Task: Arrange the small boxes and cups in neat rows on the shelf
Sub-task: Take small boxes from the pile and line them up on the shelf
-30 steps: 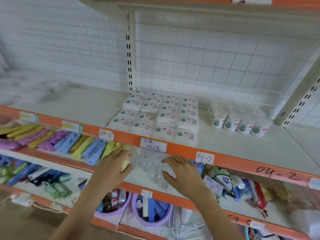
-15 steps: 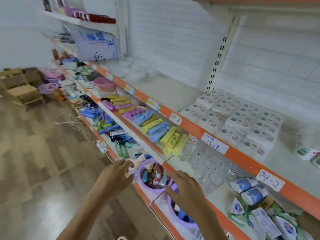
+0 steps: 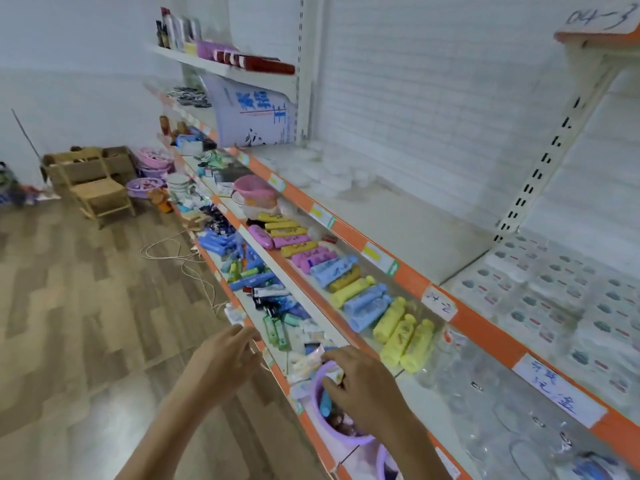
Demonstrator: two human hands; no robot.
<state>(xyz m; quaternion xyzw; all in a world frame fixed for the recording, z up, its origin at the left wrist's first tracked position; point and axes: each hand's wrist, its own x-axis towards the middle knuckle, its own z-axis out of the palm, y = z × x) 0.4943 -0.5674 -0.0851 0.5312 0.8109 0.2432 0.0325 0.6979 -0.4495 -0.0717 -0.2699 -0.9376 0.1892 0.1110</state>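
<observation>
Nearest the camera, both hands are held out over the lower shelves. The left hand (image 3: 227, 355) is kept in the air past the shelf edge, fingers loosely curled, nothing in it. The right hand (image 3: 363, 386) is spread over the rim of a purple basin (image 3: 322, 420), its fingers relaxed and nothing gripped. Farther right, the small boxes (image 3: 554, 299) are seen in rows on the top shelf (image 3: 408, 233) (blurred). Beyond, coloured tubes (image 3: 349, 282) are lined up one level down.
</observation>
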